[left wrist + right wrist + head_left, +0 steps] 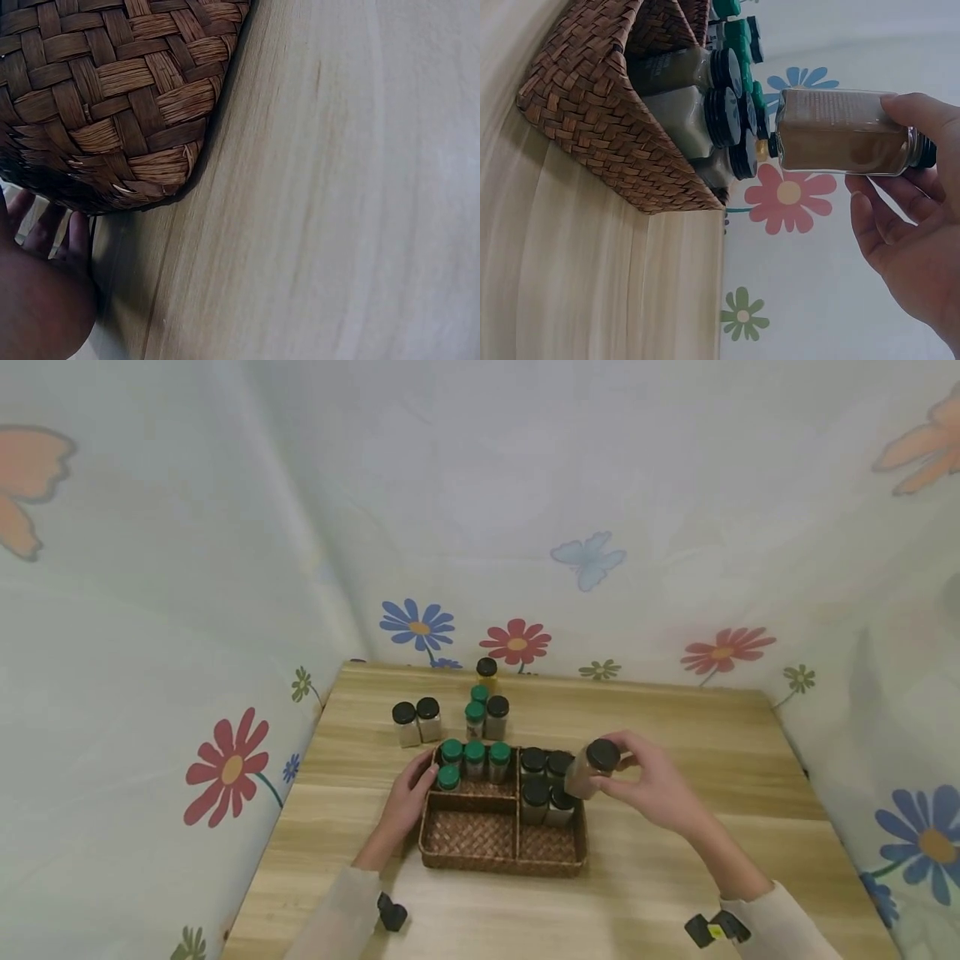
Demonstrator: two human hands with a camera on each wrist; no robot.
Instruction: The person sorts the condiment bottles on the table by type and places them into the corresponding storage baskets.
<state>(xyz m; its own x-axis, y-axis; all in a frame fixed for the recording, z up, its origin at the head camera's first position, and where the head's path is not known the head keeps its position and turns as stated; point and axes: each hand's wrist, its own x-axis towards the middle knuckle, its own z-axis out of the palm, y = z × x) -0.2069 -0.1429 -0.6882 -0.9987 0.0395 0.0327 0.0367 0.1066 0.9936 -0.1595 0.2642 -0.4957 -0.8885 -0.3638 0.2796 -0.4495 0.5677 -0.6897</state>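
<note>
My right hand (656,785) holds a clear jar (840,135) with a black lid and brown powder inside, thumb and fingers pinching it near the lid. The jar is just above the right rim of a brown woven basket (502,865). Around the basket's back left corner, my left hand (405,797) grips its edge; part of that hand is hidden in the left wrist view. Several green-capped jars (474,758) stand in the back left compartment. On the right side are several black-capped jars (535,802). The front left compartment (468,835) shows bare weave.
Behind the basket on the wooden table (660,893) stand two black-capped jars (417,723) at left. Further right are two green-capped bottles (475,714), a black-capped jar (497,718) and a yellowish black-capped bottle (487,672). A flowered cloth (480,527) hangs beyond the table's edge.
</note>
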